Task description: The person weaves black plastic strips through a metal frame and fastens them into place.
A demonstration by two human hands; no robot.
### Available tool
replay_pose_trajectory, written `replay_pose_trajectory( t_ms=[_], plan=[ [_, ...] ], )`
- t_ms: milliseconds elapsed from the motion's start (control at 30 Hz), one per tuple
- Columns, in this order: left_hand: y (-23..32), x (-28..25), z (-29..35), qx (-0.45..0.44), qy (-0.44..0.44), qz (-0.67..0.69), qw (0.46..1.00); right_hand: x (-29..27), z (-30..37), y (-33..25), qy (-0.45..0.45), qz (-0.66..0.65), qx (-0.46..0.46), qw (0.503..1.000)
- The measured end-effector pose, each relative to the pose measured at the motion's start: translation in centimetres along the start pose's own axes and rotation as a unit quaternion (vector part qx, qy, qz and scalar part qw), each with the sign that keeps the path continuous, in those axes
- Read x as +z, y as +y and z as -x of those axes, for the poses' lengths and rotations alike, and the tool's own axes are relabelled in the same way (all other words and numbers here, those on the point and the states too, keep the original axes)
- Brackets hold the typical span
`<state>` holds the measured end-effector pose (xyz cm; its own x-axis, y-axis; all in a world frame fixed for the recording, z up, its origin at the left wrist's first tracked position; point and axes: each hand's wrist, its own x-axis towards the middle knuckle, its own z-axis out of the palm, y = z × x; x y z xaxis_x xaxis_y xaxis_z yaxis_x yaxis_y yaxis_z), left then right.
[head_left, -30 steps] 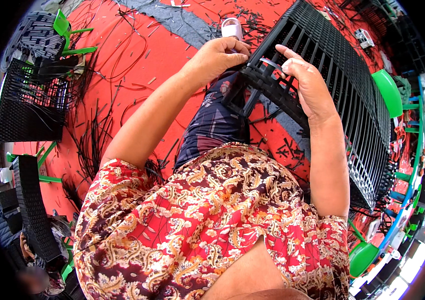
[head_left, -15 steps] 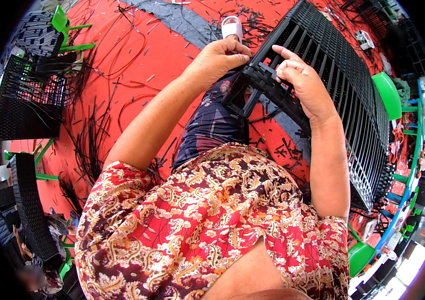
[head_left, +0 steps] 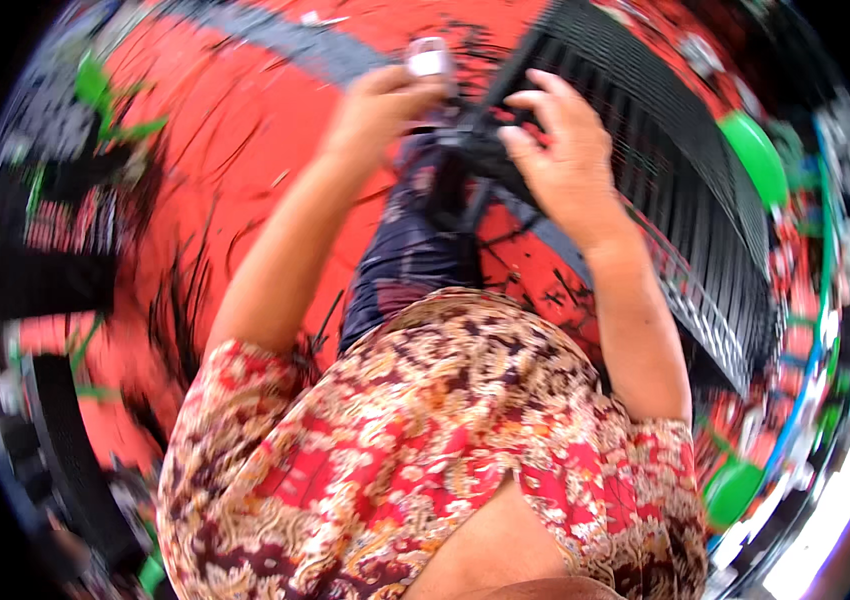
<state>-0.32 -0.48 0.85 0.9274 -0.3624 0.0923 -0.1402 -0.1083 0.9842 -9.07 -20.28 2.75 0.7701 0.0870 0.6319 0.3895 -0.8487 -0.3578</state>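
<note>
A large black woven piece with a slatted side (head_left: 635, 150), like wicker furniture, stands tilted at my right, its near corner over my leg. My left hand (head_left: 382, 108) is just left of that corner, thumb and fingers pinched together. Blur hides what is between those fingertips. Over the corner's right side is my right hand (head_left: 567, 150), its fingers spread and curved, with nothing visible in them. Motion smears the corner's weave, so I cannot tell whether my right fingertips touch it.
Loose black strips (head_left: 185, 290) lie on the red floor (head_left: 235, 120), crossed by a grey band (head_left: 290, 45). More black woven pieces (head_left: 65, 240) stand at the left. A green chair (head_left: 753, 160) is beyond the slatted piece, and a green seat (head_left: 735, 492) at the lower right.
The whole view has shifted and blurred. My right hand's fingers have spread wider and lifted off the corner's edge. My left hand stays pinched and has moved slightly left and up.
</note>
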Motion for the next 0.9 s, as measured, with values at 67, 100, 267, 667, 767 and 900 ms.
replay_pose_trajectory(
  t_ms=[67,100,267,667,767,900],
  plan=[
    [-2.1,-4.4,-0.4,-0.029,0.063,-0.037,0.997,-2.4,1.8,0.0,-0.003,0.052,0.001,0.999],
    [-5.6,-7.4,-0.3,-0.058,0.125,0.172,0.975,-3.7,3.1,0.1,-0.02,0.05,0.03,0.998],
    [-24.3,-36.6,6.0,-0.176,0.212,0.243,0.93,-11.0,11.8,2.6,0.031,0.084,0.148,0.985],
    [-14.2,-27.9,0.3,-0.105,0.04,-0.074,0.991,-14.9,22.5,4.0,0.153,0.177,0.288,0.929],
    [-7.3,-15.0,-1.3,-0.1,-0.045,-0.074,0.991,-18.1,24.4,6.5,0.171,0.224,0.271,0.921],
    [-10.3,-14.7,-4.6,0.039,-0.099,-0.177,0.979,-19.8,27.2,9.5,0.173,0.297,0.313,0.886]
  ],
)
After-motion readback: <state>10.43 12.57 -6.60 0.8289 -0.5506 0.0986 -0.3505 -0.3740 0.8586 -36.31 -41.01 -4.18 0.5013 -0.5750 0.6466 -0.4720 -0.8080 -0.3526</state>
